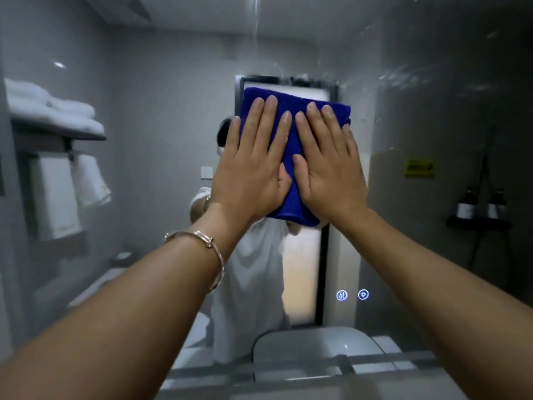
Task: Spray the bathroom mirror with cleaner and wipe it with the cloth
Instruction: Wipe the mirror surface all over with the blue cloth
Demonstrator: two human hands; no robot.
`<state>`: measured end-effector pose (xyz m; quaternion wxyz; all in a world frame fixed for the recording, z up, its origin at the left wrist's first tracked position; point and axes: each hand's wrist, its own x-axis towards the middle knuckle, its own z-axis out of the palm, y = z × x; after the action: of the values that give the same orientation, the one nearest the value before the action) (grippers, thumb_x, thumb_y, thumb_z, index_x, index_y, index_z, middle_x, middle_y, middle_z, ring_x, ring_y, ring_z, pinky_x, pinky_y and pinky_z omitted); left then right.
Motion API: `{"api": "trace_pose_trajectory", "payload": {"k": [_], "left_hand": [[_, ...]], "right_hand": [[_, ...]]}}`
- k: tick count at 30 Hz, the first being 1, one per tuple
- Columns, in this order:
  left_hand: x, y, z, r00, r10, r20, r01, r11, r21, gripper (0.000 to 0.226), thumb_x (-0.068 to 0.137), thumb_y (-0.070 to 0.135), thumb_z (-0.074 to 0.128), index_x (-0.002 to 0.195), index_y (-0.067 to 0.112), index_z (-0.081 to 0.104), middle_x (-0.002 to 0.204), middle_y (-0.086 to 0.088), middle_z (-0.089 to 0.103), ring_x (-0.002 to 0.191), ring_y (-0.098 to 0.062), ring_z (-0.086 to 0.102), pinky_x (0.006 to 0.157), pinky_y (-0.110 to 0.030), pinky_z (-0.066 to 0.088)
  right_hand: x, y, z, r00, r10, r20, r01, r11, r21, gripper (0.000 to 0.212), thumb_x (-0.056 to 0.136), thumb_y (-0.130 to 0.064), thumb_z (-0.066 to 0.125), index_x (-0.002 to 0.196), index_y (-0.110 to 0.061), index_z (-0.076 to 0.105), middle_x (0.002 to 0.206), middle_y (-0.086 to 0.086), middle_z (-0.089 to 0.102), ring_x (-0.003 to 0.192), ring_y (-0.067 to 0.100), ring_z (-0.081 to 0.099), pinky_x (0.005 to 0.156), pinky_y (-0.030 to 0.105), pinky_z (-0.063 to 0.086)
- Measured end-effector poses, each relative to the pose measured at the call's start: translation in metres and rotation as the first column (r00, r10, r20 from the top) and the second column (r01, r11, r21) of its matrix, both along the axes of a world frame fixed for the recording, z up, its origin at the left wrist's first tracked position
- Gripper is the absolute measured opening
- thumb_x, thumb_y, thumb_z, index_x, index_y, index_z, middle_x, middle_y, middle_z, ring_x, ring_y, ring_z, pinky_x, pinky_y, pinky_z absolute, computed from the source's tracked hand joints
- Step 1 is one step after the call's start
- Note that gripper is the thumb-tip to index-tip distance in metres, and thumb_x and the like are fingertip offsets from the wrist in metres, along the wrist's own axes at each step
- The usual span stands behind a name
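Observation:
The bathroom mirror fills almost the whole view, with wet streaks and droplets near its top and upper right. A folded blue cloth lies flat against the glass at the centre. My left hand presses on the cloth's left half, fingers spread and pointing up, a bracelet on the wrist. My right hand presses on the right half in the same way. The two hands sit side by side, thumbs nearly touching. No spray bottle is in view.
Two lit touch icons glow on the glass at lower right. The mirror's lower edge and a white basin rim lie below. Reflected in the glass are a towel shelf, a door, a toilet and bottles on a shelf.

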<state>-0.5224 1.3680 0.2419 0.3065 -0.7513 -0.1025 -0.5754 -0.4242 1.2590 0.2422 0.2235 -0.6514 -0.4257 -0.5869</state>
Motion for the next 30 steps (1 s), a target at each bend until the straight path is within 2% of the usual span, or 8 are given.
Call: {"api": "trace_pose_trajectory", "payload": {"k": [6, 9, 12, 17, 21, 26, 28, 30], "left_hand": [[0.001, -0.011, -0.061, 1.000, 0.002, -0.031, -0.003, 0.999, -0.042, 0.061, 0.090, 0.030, 0.026, 0.146, 0.005, 0.022, 0.152, -0.020, 0.022, 0.142, -0.033, 0.017, 0.115, -0.048, 0.016], [-0.018, 0.010, -0.069, 0.994, 0.035, -0.106, -0.025, 0.996, 0.088, 0.063, 0.088, 0.030, 0.030, 0.146, 0.006, 0.024, 0.151, -0.020, 0.023, 0.141, -0.031, 0.018, 0.114, -0.047, 0.016], [-0.055, 0.045, -0.072, 0.976, 0.101, -0.191, -0.058, 0.974, 0.218, 0.065, 0.089, 0.031, 0.030, 0.147, 0.007, 0.019, 0.152, -0.019, 0.019, 0.141, -0.031, 0.017, 0.115, -0.048, 0.014], [-0.100, 0.085, -0.080, 0.941, 0.220, -0.258, -0.152, 0.953, 0.260, 0.060, 0.096, 0.035, 0.015, 0.149, 0.006, 0.014, 0.153, -0.021, 0.015, 0.142, -0.034, 0.014, 0.115, -0.048, 0.012], [-0.085, 0.076, -0.089, 0.964, 0.158, -0.215, -0.127, 0.980, 0.151, 0.061, 0.095, 0.032, 0.012, 0.148, 0.004, 0.010, 0.154, -0.023, 0.007, 0.143, -0.036, 0.009, 0.116, -0.049, 0.009], [-0.032, 0.027, -0.102, 0.995, 0.018, -0.103, -0.015, 1.000, 0.022, 0.067, 0.086, 0.029, 0.028, 0.144, -0.001, 0.016, 0.149, -0.025, 0.015, 0.139, -0.040, 0.013, 0.114, -0.052, 0.010], [-0.005, -0.002, -0.100, 0.996, -0.011, -0.087, 0.010, 1.000, -0.015, 0.068, 0.084, 0.030, 0.031, 0.143, -0.001, 0.020, 0.149, -0.025, 0.019, 0.138, -0.039, 0.015, 0.114, -0.051, 0.009], [0.023, -0.034, -0.097, 0.997, -0.016, -0.072, 0.010, 0.997, -0.074, 0.069, 0.083, 0.033, 0.031, 0.143, 0.000, 0.020, 0.149, -0.024, 0.024, 0.139, -0.038, 0.019, 0.114, -0.051, 0.011]], "right_hand": [[-0.005, -0.004, -0.059, 0.998, 0.034, -0.046, -0.035, 0.999, -0.010, 0.057, 0.093, -0.029, 0.032, 0.145, -0.007, 0.030, 0.152, 0.013, 0.030, 0.142, 0.027, 0.017, 0.115, 0.043, 0.008], [-0.032, 0.015, -0.086, 0.990, 0.023, -0.141, -0.018, 0.999, 0.036, 0.060, 0.090, -0.032, 0.032, 0.145, -0.006, 0.031, 0.151, 0.017, 0.030, 0.141, 0.030, 0.017, 0.114, 0.047, 0.009], [-0.068, 0.042, -0.109, 0.976, -0.020, -0.218, 0.023, 1.000, 0.010, 0.061, 0.094, -0.036, 0.027, 0.146, -0.006, 0.021, 0.153, 0.019, 0.023, 0.143, 0.035, 0.015, 0.114, 0.052, 0.013], [-0.111, 0.081, -0.126, 0.960, -0.001, -0.281, -0.012, 0.999, -0.043, 0.061, 0.097, -0.039, 0.020, 0.149, -0.008, 0.011, 0.156, 0.016, 0.011, 0.145, 0.034, 0.008, 0.116, 0.052, 0.010], [-0.090, 0.068, -0.126, 0.972, 0.085, -0.221, -0.104, 0.991, -0.079, 0.055, 0.100, -0.038, 0.013, 0.149, -0.013, 0.016, 0.157, 0.008, 0.017, 0.146, 0.025, 0.011, 0.117, 0.046, 0.014], [-0.041, 0.023, -0.117, 0.992, 0.069, -0.108, -0.078, 0.993, -0.083, 0.059, 0.092, -0.040, 0.034, 0.144, -0.013, 0.028, 0.151, 0.007, 0.032, 0.141, 0.023, 0.023, 0.114, 0.042, 0.015], [-0.017, -0.006, -0.112, 0.994, 0.043, -0.097, -0.053, 0.992, -0.112, 0.057, 0.093, -0.040, 0.030, 0.144, -0.012, 0.027, 0.150, 0.010, 0.035, 0.140, 0.023, 0.023, 0.113, 0.044, 0.017], [0.009, -0.040, -0.104, 0.996, 0.034, -0.082, -0.047, 0.986, -0.158, 0.057, 0.096, -0.039, 0.022, 0.145, -0.010, 0.023, 0.152, 0.011, 0.028, 0.141, 0.023, 0.018, 0.114, 0.043, 0.012]]}}
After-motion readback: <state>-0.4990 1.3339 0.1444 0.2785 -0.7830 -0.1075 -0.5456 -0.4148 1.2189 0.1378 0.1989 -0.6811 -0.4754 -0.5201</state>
